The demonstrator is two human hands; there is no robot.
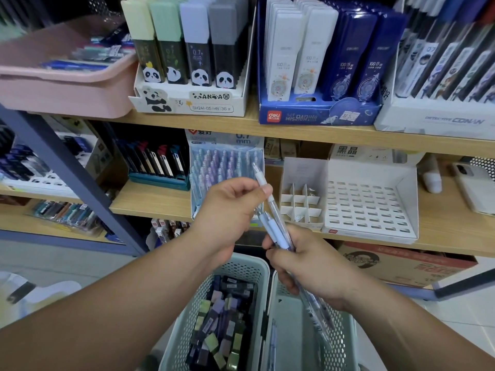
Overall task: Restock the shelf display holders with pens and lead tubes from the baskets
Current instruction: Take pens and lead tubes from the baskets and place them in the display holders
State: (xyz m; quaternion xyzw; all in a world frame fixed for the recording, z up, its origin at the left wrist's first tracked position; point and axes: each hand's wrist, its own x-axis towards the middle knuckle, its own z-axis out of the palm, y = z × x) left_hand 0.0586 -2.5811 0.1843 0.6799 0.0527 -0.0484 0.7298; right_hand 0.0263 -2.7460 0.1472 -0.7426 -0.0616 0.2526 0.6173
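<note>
- The left hand (pixel 230 210) pinches a single pen (pixel 259 175) between the thumb and curled fingers (pixel 242 187). The white end rises past the fingertips toward the shelf. It looks singled out from the rest so it can go in alone.
- The right hand (pixel 310 266) is clenched round a bunch of pens (pixel 276 231), which stick out above its fingers (pixel 278 257) and below the palm. Held just under the left fingers, this stock makes each pick a short one.
- Just beyond the left fingers stands the pen holder (pixel 225 170), packed with pastel pens, and it is the likely target. Which of its slots are free I cannot tell.
- To the right of the fingers sit a small divider box (pixel 297 202) and a white slotted holder (pixel 369 204) whose holes show empty.
- Below the fingers are two baskets. The left basket (pixel 184 303) holds the lead tubes (pixel 222 317), and the right basket (pixel 292 317) holds a few pens.
- The upper shelf board (pixel 321 132) overhangs the pen holder, so a pen probably has to slant in from the front. There is open air between the fingers and the shelf front, but the divider box's edge lies near the pen on its right.
</note>
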